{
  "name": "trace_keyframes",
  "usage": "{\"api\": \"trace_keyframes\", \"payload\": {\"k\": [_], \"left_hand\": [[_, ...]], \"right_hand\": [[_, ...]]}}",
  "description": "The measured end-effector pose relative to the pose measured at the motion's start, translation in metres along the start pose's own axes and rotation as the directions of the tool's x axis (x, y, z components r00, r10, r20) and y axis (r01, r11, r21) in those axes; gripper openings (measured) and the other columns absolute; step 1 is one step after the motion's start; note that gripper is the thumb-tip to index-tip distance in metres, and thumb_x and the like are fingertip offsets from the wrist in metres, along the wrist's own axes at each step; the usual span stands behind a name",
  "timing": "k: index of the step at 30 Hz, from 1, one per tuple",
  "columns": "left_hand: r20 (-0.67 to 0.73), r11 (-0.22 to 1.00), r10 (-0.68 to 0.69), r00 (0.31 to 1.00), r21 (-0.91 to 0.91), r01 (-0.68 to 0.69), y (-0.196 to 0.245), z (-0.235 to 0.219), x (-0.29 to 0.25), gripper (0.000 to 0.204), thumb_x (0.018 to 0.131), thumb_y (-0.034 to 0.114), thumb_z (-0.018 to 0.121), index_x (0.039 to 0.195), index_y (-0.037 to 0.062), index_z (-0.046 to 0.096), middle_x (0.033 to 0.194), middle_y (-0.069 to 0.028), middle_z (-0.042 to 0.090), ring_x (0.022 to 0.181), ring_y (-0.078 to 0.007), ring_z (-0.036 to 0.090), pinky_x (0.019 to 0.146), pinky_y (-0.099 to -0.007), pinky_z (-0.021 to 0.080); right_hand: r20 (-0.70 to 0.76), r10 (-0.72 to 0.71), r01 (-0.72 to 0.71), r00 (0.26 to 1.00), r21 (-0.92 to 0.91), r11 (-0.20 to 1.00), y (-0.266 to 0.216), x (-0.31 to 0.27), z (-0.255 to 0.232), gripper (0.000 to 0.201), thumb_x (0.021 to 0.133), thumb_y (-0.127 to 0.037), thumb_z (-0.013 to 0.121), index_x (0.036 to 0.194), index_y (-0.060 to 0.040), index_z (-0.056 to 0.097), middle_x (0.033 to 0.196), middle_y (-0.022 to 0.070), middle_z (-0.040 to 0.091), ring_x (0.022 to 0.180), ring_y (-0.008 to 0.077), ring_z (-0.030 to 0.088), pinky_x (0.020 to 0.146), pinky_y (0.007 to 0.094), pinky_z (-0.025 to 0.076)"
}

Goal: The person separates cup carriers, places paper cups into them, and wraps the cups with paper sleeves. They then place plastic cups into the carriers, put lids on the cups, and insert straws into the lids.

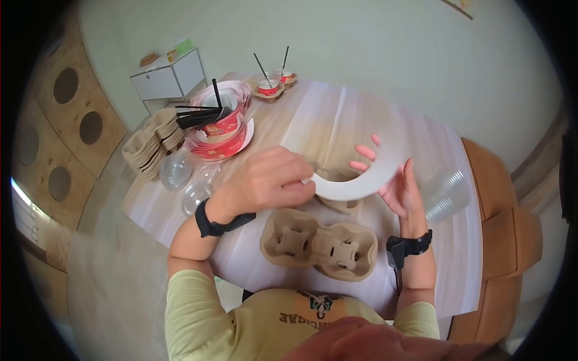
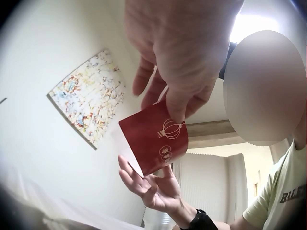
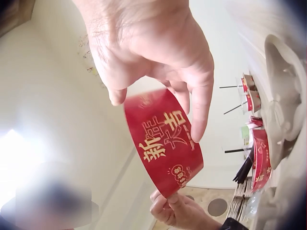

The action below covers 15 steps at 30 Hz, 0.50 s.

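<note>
A curved paper cup sleeve (image 1: 349, 190) is held up over the table, its white inner side showing in the head view. Its red outer face (image 3: 163, 139) carries gold characters in the right wrist view. My left hand (image 1: 274, 180) pinches one end of the sleeve between thumb and fingers. At the other end, my right hand (image 1: 395, 195) has its fingers extended, with the strip lying between thumb and fingers. Below them a brown pulp cup carrier (image 1: 319, 240) with two wells lies near my body. Another pulp carrier (image 1: 343, 206) sits behind, partly hidden by the sleeve.
Stacked clear plastic cups (image 1: 447, 195) lie at the right. On the left are clear plastic pieces (image 1: 198, 195), stacked carriers (image 1: 150, 144), red sleeves (image 1: 220, 149) and black straws (image 1: 201, 117). Two red-sleeved cups (image 1: 268, 90) with straws stand far back. Brown chairs (image 1: 497, 240) border the right edge.
</note>
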<state>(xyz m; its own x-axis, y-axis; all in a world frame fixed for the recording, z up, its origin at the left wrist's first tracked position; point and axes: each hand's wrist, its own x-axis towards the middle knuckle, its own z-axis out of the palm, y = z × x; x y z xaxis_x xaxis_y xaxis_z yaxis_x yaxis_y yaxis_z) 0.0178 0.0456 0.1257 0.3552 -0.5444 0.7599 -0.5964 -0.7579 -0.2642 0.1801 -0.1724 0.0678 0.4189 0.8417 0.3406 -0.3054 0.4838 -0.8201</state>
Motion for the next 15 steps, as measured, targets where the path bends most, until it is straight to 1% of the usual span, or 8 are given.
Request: {"api": "trace_keyframes", "payload": {"k": [3,5,6,8,9,11,12,15], "left_hand": [[0.034,0.998,0.059,0.998,-0.001,-0.059,0.009,0.004,0.004,0.016,0.061,0.005,0.063,0.075,0.0070,0.056,0.076,-0.0027,0.052,0.069,-0.0189,0.054,0.056,-0.0270,0.044],[0.045,0.992,0.117,0.992,0.035,-0.119,0.011,0.005,0.001,0.019,0.059,-0.001,0.065,0.077,0.0053,0.060,0.079,-0.0065,0.056,0.060,-0.0185,0.053,0.050,-0.0277,0.043],[0.047,0.992,0.116,0.992,0.035,-0.118,0.011,0.005,0.000,0.019,0.059,-0.001,0.065,0.077,0.0053,0.060,0.079,-0.0065,0.056,0.060,-0.0185,0.053,0.050,-0.0277,0.043],[0.051,0.993,0.091,0.995,0.075,-0.095,0.011,0.005,-0.002,0.018,0.062,0.000,0.066,0.078,0.0051,0.061,0.078,-0.0069,0.057,0.063,-0.0199,0.055,0.054,-0.0288,0.044],[0.049,0.993,0.088,0.995,0.076,-0.092,0.011,0.004,-0.005,0.018,0.062,0.000,0.066,0.078,0.0051,0.061,0.078,-0.0069,0.057,0.063,-0.0199,0.055,0.054,-0.0288,0.044],[0.160,0.963,-0.216,0.963,-0.128,0.237,0.010,0.002,-0.013,0.020,0.066,0.001,0.064,0.086,0.0047,0.060,0.087,-0.0069,0.055,0.076,-0.0209,0.056,0.063,-0.0291,0.046],[0.157,0.963,-0.217,0.963,-0.128,0.238,0.007,0.000,-0.015,0.020,0.066,0.001,0.064,0.086,0.0047,0.060,0.087,-0.0069,0.055,0.076,-0.0209,0.056,0.063,-0.0291,0.046],[0.063,0.915,-0.294,0.954,-0.268,0.300,-0.006,-0.002,-0.019,0.032,0.070,-0.001,0.063,0.101,0.0042,0.059,0.102,-0.0092,0.052,0.085,-0.0212,0.055,0.070,-0.0296,0.046]], "right_hand": [[-0.014,-0.008,0.009,1.000,0.108,0.994,0.000,0.001,0.006,0.073,0.087,-0.052,0.040,0.138,-0.0062,0.016,0.135,0.0193,0.034,0.119,0.0344,0.041,0.090,0.0367,0.043],[0.008,-0.057,0.056,0.998,0.088,0.995,0.004,0.000,-0.002,0.076,0.086,-0.046,0.048,0.140,-0.0059,0.011,0.113,0.0152,0.052,0.108,0.0327,0.049,0.085,0.0343,0.044],[0.007,-0.056,0.055,0.998,0.090,0.994,0.006,-0.001,-0.005,0.076,0.086,-0.046,0.048,0.140,-0.0059,0.011,0.113,0.0152,0.052,0.108,0.0327,0.049,0.085,0.0343,0.044],[0.077,-0.192,0.167,0.978,0.252,0.953,0.010,-0.004,-0.008,0.059,0.085,-0.035,0.056,0.127,-0.0010,0.034,0.080,0.0081,0.051,0.086,0.0268,0.053,0.073,0.0295,0.044],[0.078,-0.189,0.164,0.979,0.251,0.954,0.010,-0.004,-0.006,0.059,0.085,-0.035,0.056,0.127,-0.0010,0.034,0.080,0.0081,0.051,0.086,0.0268,0.053,0.073,0.0295,0.044],[0.078,-0.227,0.204,0.971,0.229,0.952,0.005,-0.005,0.001,0.026,0.083,-0.025,0.060,0.093,-0.0050,0.046,0.066,0.0028,0.038,0.068,0.0202,0.046,0.062,0.0271,0.039],[0.090,-0.228,0.210,0.970,0.170,0.963,-0.001,-0.005,0.007,0.024,0.084,-0.021,0.057,0.074,-0.0119,0.038,0.065,0.0024,0.039,0.065,0.0179,0.044,0.058,0.0261,0.036],[0.124,-0.251,0.220,0.960,0.219,0.950,-0.003,-0.005,0.007,0.020,0.084,-0.021,0.057,0.076,-0.0115,0.041,0.063,0.0009,0.038,0.063,0.0166,0.043,0.057,0.0248,0.035]]}}
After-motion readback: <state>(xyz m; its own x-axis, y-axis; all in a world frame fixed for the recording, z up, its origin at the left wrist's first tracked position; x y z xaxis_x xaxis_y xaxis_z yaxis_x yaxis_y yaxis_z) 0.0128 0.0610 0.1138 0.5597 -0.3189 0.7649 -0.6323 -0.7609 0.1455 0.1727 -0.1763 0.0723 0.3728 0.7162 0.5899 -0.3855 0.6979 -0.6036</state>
